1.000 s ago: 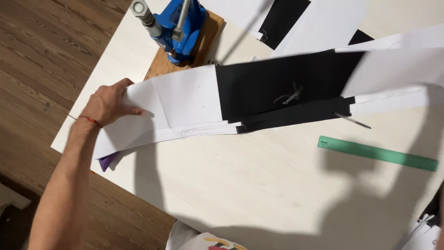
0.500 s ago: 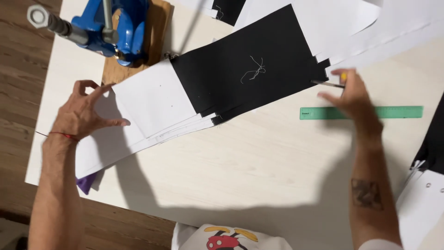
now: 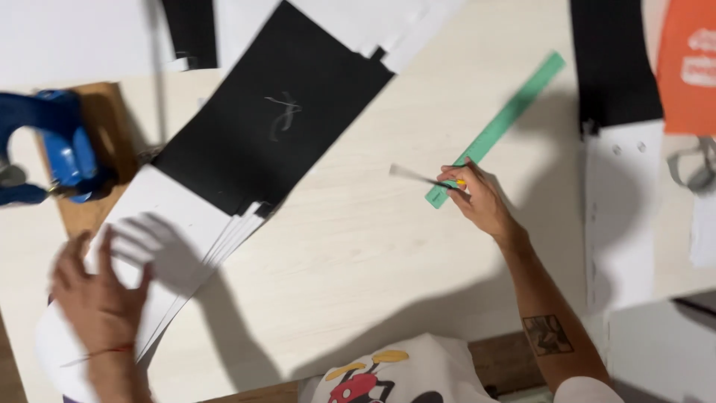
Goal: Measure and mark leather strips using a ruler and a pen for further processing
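Since a moment ago: right hand (image 3: 481, 200) lifted craft knife (image 3: 425, 177) off green ruler (image 3: 496, 127), gripping it mid-table; left hand (image 3: 101, 298) open flat, pressing paper stack (image 3: 186, 231) at table's left edge.

2 hands (image 3: 101, 298), 1 green ruler (image 3: 498, 128), 1 blue press (image 3: 52, 149)

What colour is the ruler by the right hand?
Green; the ruler shows clearly in the head view, beside the right hand.

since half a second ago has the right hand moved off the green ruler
No. The right hand stays at the near end of the green ruler, gripping a thin tool; the shift in view is mostly camera motion.
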